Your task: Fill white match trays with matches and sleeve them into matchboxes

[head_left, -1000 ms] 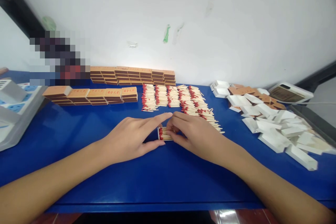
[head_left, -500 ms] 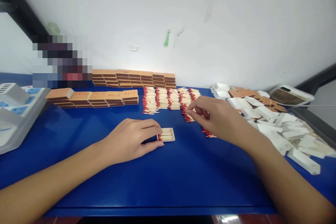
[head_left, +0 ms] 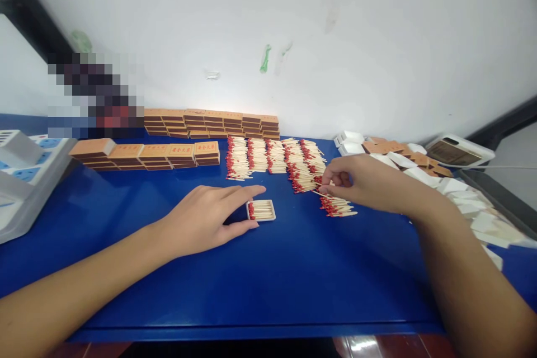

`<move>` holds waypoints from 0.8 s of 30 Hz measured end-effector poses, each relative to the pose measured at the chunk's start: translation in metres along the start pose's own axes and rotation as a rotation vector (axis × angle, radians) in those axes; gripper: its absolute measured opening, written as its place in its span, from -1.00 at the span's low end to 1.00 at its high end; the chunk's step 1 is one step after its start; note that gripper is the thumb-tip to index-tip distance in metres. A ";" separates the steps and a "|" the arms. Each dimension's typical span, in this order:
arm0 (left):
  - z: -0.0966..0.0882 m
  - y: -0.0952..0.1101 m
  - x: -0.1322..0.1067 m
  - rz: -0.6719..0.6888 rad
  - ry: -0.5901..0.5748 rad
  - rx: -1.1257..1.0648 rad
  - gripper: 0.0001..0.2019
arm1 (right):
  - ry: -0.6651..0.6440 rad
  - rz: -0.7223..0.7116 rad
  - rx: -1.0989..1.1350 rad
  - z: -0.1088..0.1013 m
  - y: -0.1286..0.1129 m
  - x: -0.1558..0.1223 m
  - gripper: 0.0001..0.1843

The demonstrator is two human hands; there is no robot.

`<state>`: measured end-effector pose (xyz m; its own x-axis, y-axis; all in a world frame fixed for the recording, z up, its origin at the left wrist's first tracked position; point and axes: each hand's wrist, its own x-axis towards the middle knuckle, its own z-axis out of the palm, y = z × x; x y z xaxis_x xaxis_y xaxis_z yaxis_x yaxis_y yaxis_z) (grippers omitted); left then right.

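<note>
Near the left edge of the desk (head_left: 251, 285) sits a white plastic socket block (head_left: 44, 196) with blue faces; beside it runs a stepped front row of orange cardboard matchboxes (head_left: 145, 156), brown along their sides, and a back row of matchboxes (head_left: 212, 123) lines the far edge. A small rectangular white tray (head_left: 273, 210), bearing a layer of matches (head_left: 260, 211), heads to the left, lies near the middle of the desk. Behind and to its right, loose wooden matches (head_left: 257, 155), slim, pale and red-tipped, lie in side-by-side columns, some trailing toward the near edge. At the right, folded white trays (head_left: 455, 185) lie heaped on and beside orange covers (head_left: 390, 148), with a rounded white case (head_left: 457, 152) behind, toward the far right corner. The left hand (head_left: 210, 215) is palm down, its fingers parted around the white tray's left end, thumb on the near side, forefinger on the far side; whether they touch it is unclear. The right hand (head_left: 356, 179) reaches in from the right, bent at the wrist above the loose wooden matches, thumb and forefinger drawn together at them; whether they pinch one cannot be told. The desk is smooth, glossy blue, its near edge straight, its far edge against a scuffed white wall (head_left: 377, 56) with a green scrap (head_left: 265, 59) stuck to it; a dark post (head_left: 36, 22) slants at the upper left, and red-brown floor tiles (head_left: 434, 345) show below the near edge.
</note>
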<state>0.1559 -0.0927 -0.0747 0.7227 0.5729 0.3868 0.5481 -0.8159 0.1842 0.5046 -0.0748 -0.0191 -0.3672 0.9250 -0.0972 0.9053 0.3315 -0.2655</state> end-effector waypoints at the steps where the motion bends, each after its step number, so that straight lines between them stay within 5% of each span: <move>1: 0.000 0.000 0.000 -0.004 -0.007 -0.002 -0.48 | -0.022 0.003 -0.009 0.002 -0.004 0.001 -0.80; 13: 0.000 0.000 0.001 -0.012 -0.025 -0.012 -0.47 | -0.068 0.057 -0.091 0.013 -0.019 0.007 -0.89; 18: 0.001 0.000 0.001 -0.011 -0.010 -0.040 -0.44 | 0.074 -0.159 0.087 0.015 -0.037 0.003 -0.85; 24: 0.002 0.001 0.000 -0.007 -0.006 -0.060 -0.42 | 0.144 -0.366 0.243 0.044 -0.083 0.002 -0.95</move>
<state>0.1578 -0.0935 -0.0763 0.7216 0.5788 0.3798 0.5270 -0.8151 0.2409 0.4193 -0.1084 -0.0399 -0.6044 0.7774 0.1739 0.6394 0.6036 -0.4762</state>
